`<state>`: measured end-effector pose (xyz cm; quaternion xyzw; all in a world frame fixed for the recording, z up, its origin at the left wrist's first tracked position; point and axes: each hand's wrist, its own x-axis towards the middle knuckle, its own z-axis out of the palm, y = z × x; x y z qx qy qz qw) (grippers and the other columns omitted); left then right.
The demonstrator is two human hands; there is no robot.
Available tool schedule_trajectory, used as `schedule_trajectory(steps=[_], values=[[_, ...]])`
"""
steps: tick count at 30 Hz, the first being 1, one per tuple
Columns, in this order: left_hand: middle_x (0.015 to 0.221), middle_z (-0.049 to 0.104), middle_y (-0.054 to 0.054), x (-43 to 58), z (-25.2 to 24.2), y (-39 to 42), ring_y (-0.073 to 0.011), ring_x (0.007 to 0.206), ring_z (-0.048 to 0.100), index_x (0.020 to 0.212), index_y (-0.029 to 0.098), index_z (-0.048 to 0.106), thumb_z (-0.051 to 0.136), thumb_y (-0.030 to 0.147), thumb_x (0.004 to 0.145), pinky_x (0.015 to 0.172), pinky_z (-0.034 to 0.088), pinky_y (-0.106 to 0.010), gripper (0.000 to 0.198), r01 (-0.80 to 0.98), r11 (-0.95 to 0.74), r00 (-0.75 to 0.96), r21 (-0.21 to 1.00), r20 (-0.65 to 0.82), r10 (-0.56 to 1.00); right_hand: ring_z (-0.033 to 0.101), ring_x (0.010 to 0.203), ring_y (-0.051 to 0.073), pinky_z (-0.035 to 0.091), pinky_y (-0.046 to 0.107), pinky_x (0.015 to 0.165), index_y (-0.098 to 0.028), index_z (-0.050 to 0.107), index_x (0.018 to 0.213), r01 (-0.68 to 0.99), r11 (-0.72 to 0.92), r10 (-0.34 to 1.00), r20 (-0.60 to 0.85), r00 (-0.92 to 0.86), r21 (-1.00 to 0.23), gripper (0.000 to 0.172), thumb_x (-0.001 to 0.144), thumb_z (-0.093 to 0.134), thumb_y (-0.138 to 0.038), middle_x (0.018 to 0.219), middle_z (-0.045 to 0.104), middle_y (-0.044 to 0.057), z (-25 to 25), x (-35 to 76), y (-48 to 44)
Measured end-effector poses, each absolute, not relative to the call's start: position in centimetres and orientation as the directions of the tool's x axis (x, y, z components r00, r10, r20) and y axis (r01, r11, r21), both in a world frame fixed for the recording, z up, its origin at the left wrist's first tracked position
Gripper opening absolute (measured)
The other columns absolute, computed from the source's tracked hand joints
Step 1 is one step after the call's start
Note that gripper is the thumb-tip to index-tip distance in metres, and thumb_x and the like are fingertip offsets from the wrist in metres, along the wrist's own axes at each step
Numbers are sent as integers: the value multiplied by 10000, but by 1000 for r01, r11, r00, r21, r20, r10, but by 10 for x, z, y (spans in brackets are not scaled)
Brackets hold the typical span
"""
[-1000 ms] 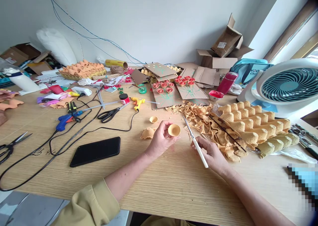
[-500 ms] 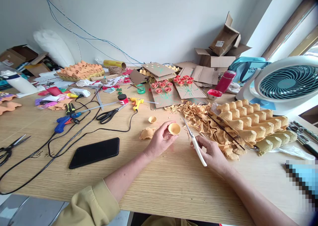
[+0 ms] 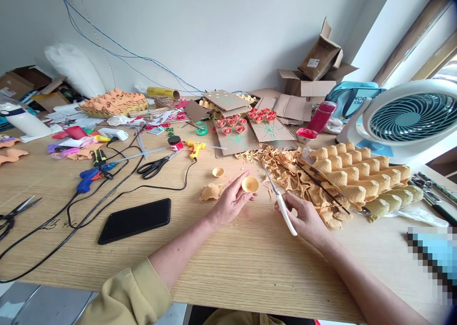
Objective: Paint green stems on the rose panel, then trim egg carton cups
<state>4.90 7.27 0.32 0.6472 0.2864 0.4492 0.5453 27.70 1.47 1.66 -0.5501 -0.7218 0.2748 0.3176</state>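
Between its thumb and fingers my left hand (image 3: 228,203) holds a small round egg-carton cup (image 3: 250,185), its hollow side facing up toward me. My right hand (image 3: 303,218) grips white-handled scissors (image 3: 285,214), whose blades point away toward the scraps and look nearly closed. The blades are apart from the cup. Just beyond my left hand lie a smaller cup (image 3: 218,172) and a rough carton piece (image 3: 210,192). A heap of carton trimmings (image 3: 285,165) spreads past the scissors.
Stacked egg cartons (image 3: 360,172) and a fan (image 3: 407,120) stand at right. Red paper-pulp flowers (image 3: 232,125) sit on cardboard at the back. A phone (image 3: 135,220), black scissors (image 3: 154,167), a yellow glue gun (image 3: 195,149), a blue glue gun (image 3: 87,178) and cables lie at left.
The view has shifted slightly. Both hands stay nearly in place, with the cup still in my left hand and the scissors still in my right.
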Motion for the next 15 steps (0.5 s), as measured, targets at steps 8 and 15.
schedule_trajectory(steps=[8, 15], values=[[1208, 604, -93, 38, 13, 92, -180, 932, 701, 1299, 207, 502, 765, 315, 805, 784, 592, -271, 570, -190, -256, 303, 948, 305, 903, 450, 543, 120, 298, 268, 556, -218, 459, 708, 897, 278, 959, 160, -235, -343, 281, 917, 508, -399, 618, 536, -15, 13, 294, 22], [1191, 657, -87, -6, 38, 124, -192, 1017, 683, 1232, 216, 525, 748, 377, 792, 826, 569, -296, 518, -15, -396, -10, 918, 396, 918, 617, 635, 188, 328, 311, 618, -201, 582, 760, 931, 349, 937, 18, -349, -107, 293, 910, 515, -443, 686, 678, 53, 23, 269, 7]])
